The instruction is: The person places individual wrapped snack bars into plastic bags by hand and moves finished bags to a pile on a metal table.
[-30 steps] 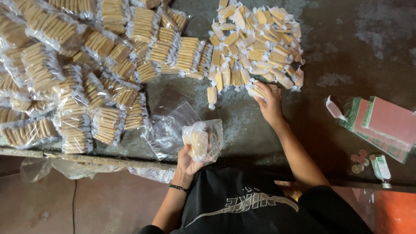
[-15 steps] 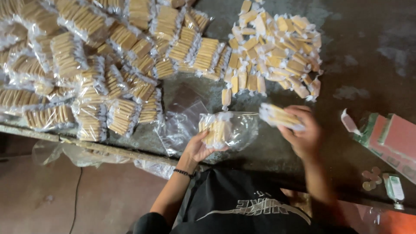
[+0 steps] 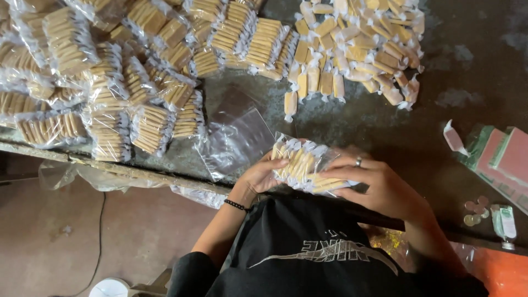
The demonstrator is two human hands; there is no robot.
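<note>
Clearly, at the far left of the dark, stained worktop (image 3: 440, 82) lies a big heap of clear plastic packs filled with stacked pale yellow biscuits (image 3: 110, 71), many of them overlapping each other, and the heap reaches to the worktop's near edge. Just right of this heap, some empty clear plastic bags (image 3: 236, 137) lie flat on the worktop, near the person's wrist.

In the middle, the left hand (image 3: 261, 176) (with a black bead bracelet (image 3: 237, 205) on the wrist) is closed on the left end of a clear plastic bag partly filled with pale yellow wrapped biscuit bars (image 3: 305, 165). The thumb lies on top of the bag and the other fingers are under it. The bag is held just above the near edge of the worktop, in front of the person's black printed shirt (image 3: 308, 258). The right hand (image 3: 379, 187), which wears a ring (image 3: 358, 161), grips the right end of the same bag, with the fingers spread over the top of it.

Behind the hands, a loose pile of single wrapped pale yellow biscuit bars (image 3: 352, 49) is spread on the worktop, well apart from the held bag.

At the right, a small white wrapper piece (image 3: 454, 137) lies beside a stack of green and red flat booklets (image 3: 503, 159). Nearer to the person are a few coins (image 3: 476, 212) and a small white and green tube (image 3: 503, 220).
</note>
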